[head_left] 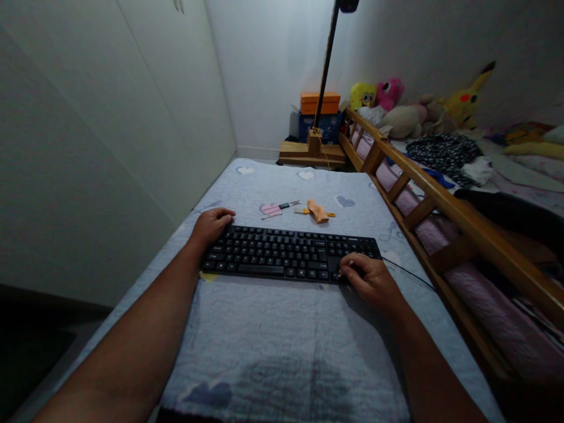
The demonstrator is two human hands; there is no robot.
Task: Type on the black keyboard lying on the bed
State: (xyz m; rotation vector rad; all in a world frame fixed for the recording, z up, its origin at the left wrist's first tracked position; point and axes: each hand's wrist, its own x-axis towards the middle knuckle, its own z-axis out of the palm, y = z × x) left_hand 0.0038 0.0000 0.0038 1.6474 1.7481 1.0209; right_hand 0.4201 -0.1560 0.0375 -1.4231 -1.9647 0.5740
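Note:
A black keyboard (pixel 273 252) lies flat on the cloth-covered table. My left hand (pixel 214 228) holds its upper left end, fingers closed along the edge. Over the arrow keys, my right hand (pixel 368 276) pinches a thin white stick that looks like a cotton swab (pixel 351 263), its lower tip down at the keys. Behind the keyboard another cotton swab (pixel 272 216) lies beside a slim pink and black tool (pixel 282 207) with a metallic tip. A crumpled orange cloth (pixel 318 211) rests across a yellow-handled brush (pixel 303 211).
The keyboard's cable (pixel 409 271) runs right toward a wooden bed rail (pixel 423 182). Plush toys (pixel 405 120) and clothes lie on the bed beyond. A wooden stand (pixel 312 153) with a black pole and stacked boxes (pixel 320 104) are at the far end. White cabinet doors (pixel 132 117) border the left.

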